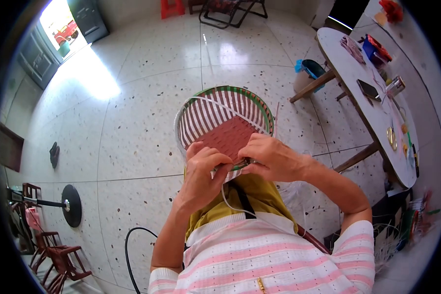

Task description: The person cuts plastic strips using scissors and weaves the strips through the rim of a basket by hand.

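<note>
Basket at the lap, both hands on its near rim

Basket (225,134): round, open-topped, mouth toward the wearer, just ahead of the lap. Base a close red-brown weave; walls of spaced red-brown slats with pale gaps. Rim green, with dark binding along the right; left edge paler. A white strip (230,113) runs slantwise across the mouth, from far left toward the right hand. A second pale length (225,196) hangs below the near rim and curves over the trousers (206,215).

Left hand (204,169): fingers curled, thumb and forefinger drawn together on the near rim. Right hand (269,154): thumb and fingers likewise pinched there, close beside. Whether a strip end sits between the tips, cannot tell.

Hidden: much of the near rim, behind the hands; the basket's underside and what bears it. Edges of view dark and curved; doorway at upper left washed out by glare.

Around: table (375,115) to the right, well apart, bearing a phone (368,90), a tin (396,86) and small clutter. Bin (303,82) beside its leg. Black cable (127,245) loops at lower left; chair (63,252) beyond. Only hands and strip come between camera and basket.
</note>
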Available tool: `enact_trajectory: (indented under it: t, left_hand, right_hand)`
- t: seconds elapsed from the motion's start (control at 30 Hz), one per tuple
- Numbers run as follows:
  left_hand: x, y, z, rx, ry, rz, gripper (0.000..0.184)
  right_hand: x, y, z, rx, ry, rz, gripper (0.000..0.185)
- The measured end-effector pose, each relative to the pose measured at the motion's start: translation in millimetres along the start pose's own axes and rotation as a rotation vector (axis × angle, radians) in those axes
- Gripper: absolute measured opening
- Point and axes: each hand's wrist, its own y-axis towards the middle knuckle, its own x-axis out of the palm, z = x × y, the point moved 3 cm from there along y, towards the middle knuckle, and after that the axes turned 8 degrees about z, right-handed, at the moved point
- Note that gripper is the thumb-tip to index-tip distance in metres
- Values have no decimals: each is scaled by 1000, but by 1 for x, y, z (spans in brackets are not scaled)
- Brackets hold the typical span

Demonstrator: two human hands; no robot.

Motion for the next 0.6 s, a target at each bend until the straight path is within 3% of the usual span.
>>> enact_trajectory:
  t: [0.4, 0.47, 0.6]
  left_hand:
    - [-3, 0, -7, 51, -5, -56, 9]
    - [-11, -1, -8, 40, -32, -79, 12]
    - [-21, -6, -6, 57, 9, -150, 23]
  right_hand:
    - [-9, -2, -4, -74, 33, 67, 31]
    - [-16, -2, -38, -214, -363, 340, 32]
    - [8, -37, -74, -138, -155, 293, 27]
